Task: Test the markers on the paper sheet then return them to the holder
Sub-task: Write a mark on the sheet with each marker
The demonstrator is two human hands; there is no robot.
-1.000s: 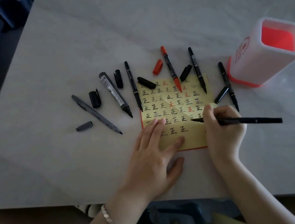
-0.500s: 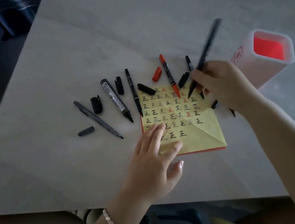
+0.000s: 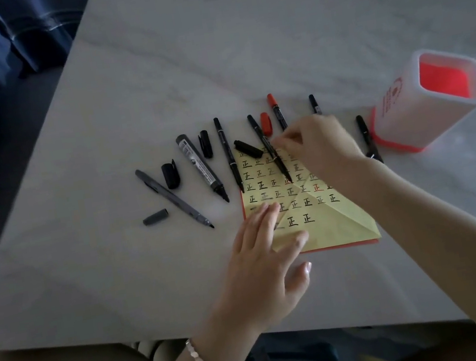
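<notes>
A yellow paper sheet (image 3: 331,221), covered in rows of handwritten black and red characters, lies on a pale marble table (image 3: 210,59). The left hand (image 3: 262,258) presses flat, fingers straight, on the sheet's near left corner. Over the sheet's far edge the right hand (image 3: 315,142) pinches a thin black uncapped marker (image 3: 267,147) in its curled fingertips; the marker slants across that edge. Left of the sheet lie a grey pen (image 3: 173,199), a thick black marker (image 3: 201,167) and a loose black cap (image 3: 171,175). Right of the sheet, apart from it, a white square plastic holder (image 3: 402,115) with a red inside stands upright.
</notes>
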